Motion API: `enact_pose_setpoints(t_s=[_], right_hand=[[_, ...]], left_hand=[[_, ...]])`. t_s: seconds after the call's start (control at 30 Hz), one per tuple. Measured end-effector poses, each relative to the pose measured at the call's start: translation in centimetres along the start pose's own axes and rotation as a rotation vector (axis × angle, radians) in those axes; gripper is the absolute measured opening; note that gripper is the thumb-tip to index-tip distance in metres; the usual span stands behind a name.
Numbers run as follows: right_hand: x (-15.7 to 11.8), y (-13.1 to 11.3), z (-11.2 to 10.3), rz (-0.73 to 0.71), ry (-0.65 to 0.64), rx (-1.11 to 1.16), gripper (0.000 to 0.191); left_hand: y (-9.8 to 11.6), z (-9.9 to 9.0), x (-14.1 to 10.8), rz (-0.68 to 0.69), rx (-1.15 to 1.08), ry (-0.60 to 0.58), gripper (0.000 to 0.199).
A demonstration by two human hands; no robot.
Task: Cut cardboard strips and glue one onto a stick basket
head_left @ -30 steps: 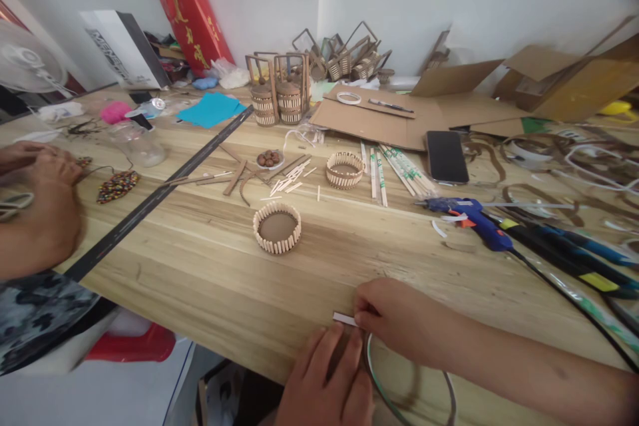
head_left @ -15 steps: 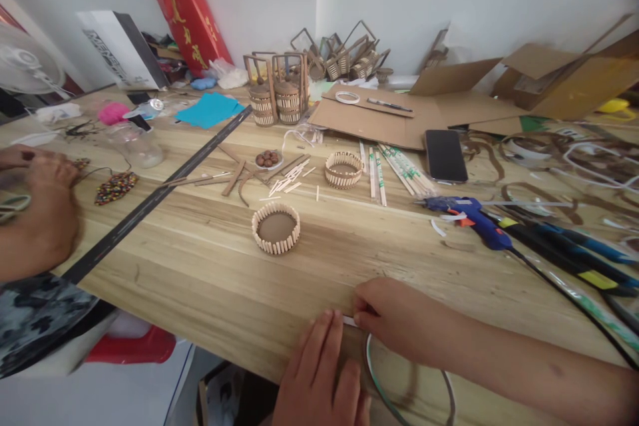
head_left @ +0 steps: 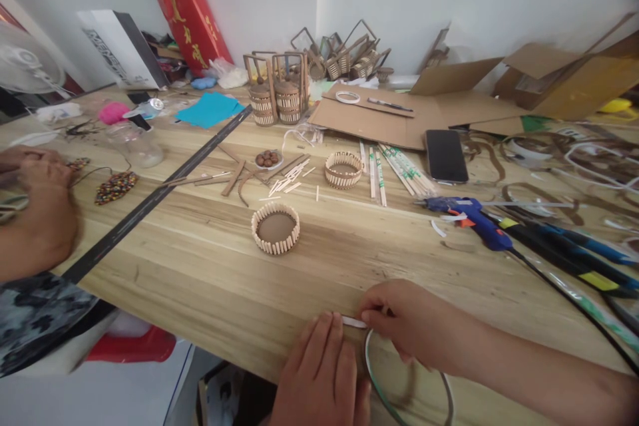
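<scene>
My left hand (head_left: 319, 373) lies flat near the table's front edge, fingers stretched out and side by side. From under its fingertips a narrow white strip (head_left: 353, 322) runs to my right hand (head_left: 399, 319). Thumb and forefinger of that hand are closed on the strip's right part. Below my right wrist, a loop of thin band (head_left: 370, 373) with white and greenish edges curves over the table; whether it joins the strip is hidden. Beyond my hands stands a small round basket (head_left: 276, 229) with a brown base and a wall of short light sticks.
A second stick-walled ring (head_left: 344, 170) stands farther back, near loose sticks (head_left: 289, 177). To the right lie a blue glue gun (head_left: 469, 216), a phone (head_left: 446, 156) and pliers (head_left: 574, 246). At left, another person's hands (head_left: 44, 180) work beside a beaded piece (head_left: 116, 187).
My right hand has slid slightly right along the strip, away from my left hand, and more of the white strip shows between them. My left hand stays pressed down.
</scene>
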State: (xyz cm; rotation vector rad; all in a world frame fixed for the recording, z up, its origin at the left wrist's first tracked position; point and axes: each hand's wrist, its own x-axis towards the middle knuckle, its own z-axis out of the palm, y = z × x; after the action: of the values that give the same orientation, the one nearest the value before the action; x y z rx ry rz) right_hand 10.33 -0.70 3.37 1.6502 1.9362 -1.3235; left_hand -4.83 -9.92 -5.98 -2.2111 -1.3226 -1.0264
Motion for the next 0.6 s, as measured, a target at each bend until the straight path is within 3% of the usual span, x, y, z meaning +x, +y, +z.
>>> enact_pose_setpoints(t_s=[0.17,0.27,0.6], right_hand=[[-0.6,1.2,0.4,-0.146,0.018,0.120,0.026],[-1.0,2.0,0.1,-0.166,0.069,0.083,0.026],[-3.8,3.6,-1.9,0.160,-0.007,0.155,0.026]], left_hand=[[0.0,0.0,0.6,0.013,0.019,0.000,0.029],[0.0,-0.1,0.8,0.025,0.034,-0.029,0.033],[-0.2,-0.1,0.5,0.077,0.066,-0.108,0.032]])
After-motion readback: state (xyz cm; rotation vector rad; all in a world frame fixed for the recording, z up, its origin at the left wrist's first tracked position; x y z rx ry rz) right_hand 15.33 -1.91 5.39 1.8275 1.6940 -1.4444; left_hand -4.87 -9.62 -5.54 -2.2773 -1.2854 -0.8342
